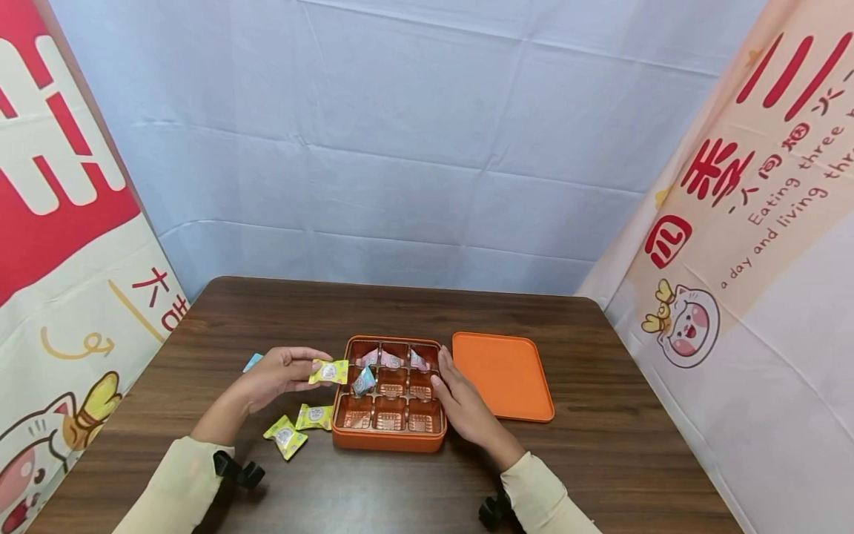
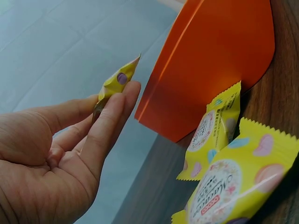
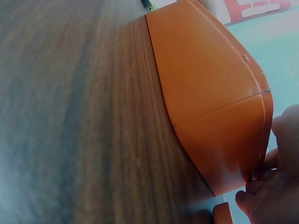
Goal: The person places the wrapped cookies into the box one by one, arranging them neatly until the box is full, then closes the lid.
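Note:
My left hand [image 1: 287, 374] pinches a yellow wrapped candy [image 1: 329, 371] between thumb and fingers, at the left rim of an orange divided box [image 1: 390, 442]. In the left wrist view the candy [image 2: 119, 80] stands edge-on at the fingertips. My right hand [image 1: 467, 404] holds the box's right side, thumb over the rim; the right wrist view shows its fingers [image 3: 254, 186] against the orange wall [image 3: 210, 79]. Pink wrapped candies [image 1: 391, 360] occupy the back row of compartments, and a blue one [image 1: 364, 381] is in the middle row at left.
Two more yellow candies [image 1: 287, 436] [image 1: 313, 417] lie on the wooden table [image 1: 560, 475] left of the box. A blue piece [image 1: 252, 362] peeks out behind my left hand. Right of the box lies a flat orange lid [image 1: 503, 377]. Cloth curtains [image 1: 400, 148] surround the table.

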Demonstrator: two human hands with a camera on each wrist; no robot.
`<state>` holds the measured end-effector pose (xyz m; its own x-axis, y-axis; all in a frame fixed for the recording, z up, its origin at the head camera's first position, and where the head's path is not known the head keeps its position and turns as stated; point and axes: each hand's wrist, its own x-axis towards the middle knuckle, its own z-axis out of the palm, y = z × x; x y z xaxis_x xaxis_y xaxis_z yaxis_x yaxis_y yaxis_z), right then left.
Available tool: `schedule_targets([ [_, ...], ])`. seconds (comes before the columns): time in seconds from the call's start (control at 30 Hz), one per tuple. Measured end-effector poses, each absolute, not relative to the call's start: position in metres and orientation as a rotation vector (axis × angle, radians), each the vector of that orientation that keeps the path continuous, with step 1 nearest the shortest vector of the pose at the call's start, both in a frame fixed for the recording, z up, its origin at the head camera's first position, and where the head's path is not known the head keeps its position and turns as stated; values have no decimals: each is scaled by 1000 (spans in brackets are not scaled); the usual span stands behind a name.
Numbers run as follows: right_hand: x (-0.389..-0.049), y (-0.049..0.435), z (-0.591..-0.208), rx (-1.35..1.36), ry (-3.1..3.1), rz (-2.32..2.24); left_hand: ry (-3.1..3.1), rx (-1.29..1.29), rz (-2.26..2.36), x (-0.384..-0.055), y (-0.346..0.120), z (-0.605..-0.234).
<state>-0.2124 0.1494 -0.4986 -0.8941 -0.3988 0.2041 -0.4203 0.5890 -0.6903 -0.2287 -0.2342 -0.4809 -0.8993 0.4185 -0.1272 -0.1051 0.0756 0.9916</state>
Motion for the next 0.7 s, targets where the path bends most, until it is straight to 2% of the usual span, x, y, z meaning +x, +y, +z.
schedule_targets([
  [0.7,-211,149,-498,716,-2781,1212,2016,290,1851,-211,-225,-482],
])
